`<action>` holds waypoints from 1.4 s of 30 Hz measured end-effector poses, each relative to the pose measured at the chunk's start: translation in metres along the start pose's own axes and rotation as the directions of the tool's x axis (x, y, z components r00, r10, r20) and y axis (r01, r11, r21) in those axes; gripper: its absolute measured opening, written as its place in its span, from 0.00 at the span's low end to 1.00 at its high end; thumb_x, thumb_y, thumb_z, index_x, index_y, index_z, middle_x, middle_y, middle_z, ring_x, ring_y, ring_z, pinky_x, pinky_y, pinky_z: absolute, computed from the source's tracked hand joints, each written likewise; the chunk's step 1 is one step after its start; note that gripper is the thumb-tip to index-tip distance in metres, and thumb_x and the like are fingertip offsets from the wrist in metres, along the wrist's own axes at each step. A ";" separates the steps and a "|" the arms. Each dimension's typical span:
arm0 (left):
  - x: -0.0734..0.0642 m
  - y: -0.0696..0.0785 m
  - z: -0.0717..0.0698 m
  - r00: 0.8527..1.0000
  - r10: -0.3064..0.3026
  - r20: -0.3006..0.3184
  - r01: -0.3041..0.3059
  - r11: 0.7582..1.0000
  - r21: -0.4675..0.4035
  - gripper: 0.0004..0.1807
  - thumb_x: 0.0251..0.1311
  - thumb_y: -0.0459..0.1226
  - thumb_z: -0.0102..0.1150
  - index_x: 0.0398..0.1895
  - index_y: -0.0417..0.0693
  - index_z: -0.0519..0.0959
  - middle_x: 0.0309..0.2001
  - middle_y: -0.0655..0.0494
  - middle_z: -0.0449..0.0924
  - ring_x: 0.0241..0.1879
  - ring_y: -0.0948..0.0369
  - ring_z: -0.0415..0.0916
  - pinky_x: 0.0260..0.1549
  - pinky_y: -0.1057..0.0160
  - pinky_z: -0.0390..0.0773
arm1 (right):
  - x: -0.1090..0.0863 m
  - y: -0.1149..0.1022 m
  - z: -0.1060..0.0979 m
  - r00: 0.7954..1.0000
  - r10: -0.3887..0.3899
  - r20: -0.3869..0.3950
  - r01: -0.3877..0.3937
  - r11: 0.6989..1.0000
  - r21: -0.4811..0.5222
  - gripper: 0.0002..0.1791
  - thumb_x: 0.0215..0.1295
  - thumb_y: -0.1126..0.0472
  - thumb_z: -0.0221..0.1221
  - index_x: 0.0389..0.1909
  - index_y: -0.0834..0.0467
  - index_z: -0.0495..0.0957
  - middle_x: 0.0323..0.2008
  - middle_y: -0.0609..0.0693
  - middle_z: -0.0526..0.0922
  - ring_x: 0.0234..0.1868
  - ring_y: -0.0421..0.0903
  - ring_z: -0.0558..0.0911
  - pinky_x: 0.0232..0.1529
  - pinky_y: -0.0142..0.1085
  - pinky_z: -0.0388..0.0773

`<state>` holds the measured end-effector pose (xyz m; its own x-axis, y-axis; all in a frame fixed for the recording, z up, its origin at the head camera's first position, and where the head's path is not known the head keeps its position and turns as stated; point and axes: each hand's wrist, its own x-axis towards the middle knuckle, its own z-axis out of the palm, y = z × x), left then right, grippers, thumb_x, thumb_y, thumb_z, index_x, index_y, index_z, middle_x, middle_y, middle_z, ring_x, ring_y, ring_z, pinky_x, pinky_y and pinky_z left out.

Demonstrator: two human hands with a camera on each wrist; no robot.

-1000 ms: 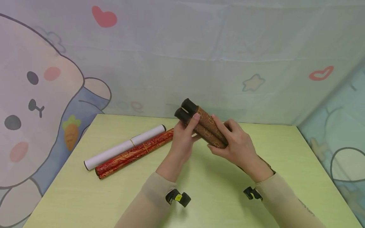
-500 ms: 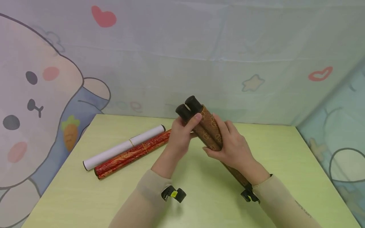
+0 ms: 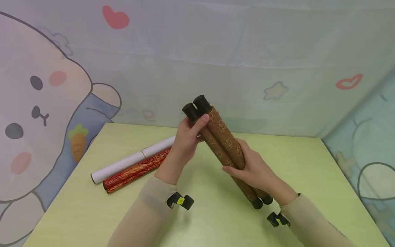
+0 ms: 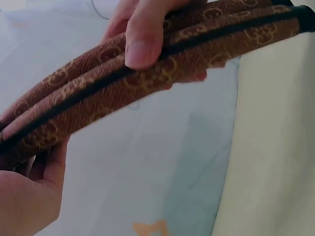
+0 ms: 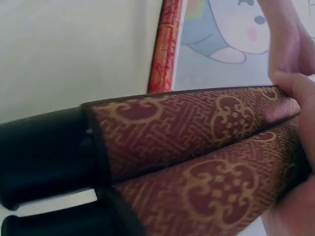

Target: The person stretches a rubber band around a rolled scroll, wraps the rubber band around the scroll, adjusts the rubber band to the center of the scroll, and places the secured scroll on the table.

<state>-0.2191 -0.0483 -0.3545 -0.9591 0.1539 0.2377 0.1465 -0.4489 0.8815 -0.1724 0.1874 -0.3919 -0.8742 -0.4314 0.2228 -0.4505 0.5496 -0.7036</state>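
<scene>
A brown scroll (image 3: 226, 140) with gold floral patterning is rolled up from both sides into two parallel rolls with black end knobs. It is held tilted above the table, its upper end leaning left. My left hand (image 3: 186, 139) grips it just below the upper knobs, thumb across the front. Lower down, my right hand (image 3: 251, 164) holds it from the right side, thumb on the front. In the left wrist view a dark stripe runs along the scroll (image 4: 197, 46). The right wrist view shows the black knobs (image 5: 47, 152) close up.
On the table's left lie a white rolled scroll (image 3: 129, 161) tied with a thin band and red-and-gold rolls (image 3: 135, 169) beside it, partly behind my left forearm. The pale yellow table (image 3: 216, 223) meets a printed cloth backdrop (image 3: 191, 51) at its far edge.
The brown scroll has turned steeper, and its lower knobs now show below my right hand. My left hand has shifted left and slightly up, and my right hand sits lower along the scroll.
</scene>
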 end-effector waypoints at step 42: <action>-0.003 -0.001 0.016 0.992 -0.032 -0.123 -0.006 0.956 -0.293 0.44 0.58 0.55 0.76 0.72 0.41 0.72 0.53 0.55 0.82 0.56 0.58 0.77 0.64 0.45 0.70 | 0.003 -0.009 0.005 0.995 -0.065 -0.074 0.058 0.994 -0.088 0.49 0.66 0.53 0.75 0.79 0.57 0.56 0.56 0.59 0.82 0.48 0.52 0.85 0.45 0.50 0.85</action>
<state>-0.2128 -0.0340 -0.3490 -0.9857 0.0588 0.1579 0.0746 -0.6882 0.7217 -0.1705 0.1774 -0.3881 -0.8542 -0.4118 0.3174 -0.5148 0.5840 -0.6276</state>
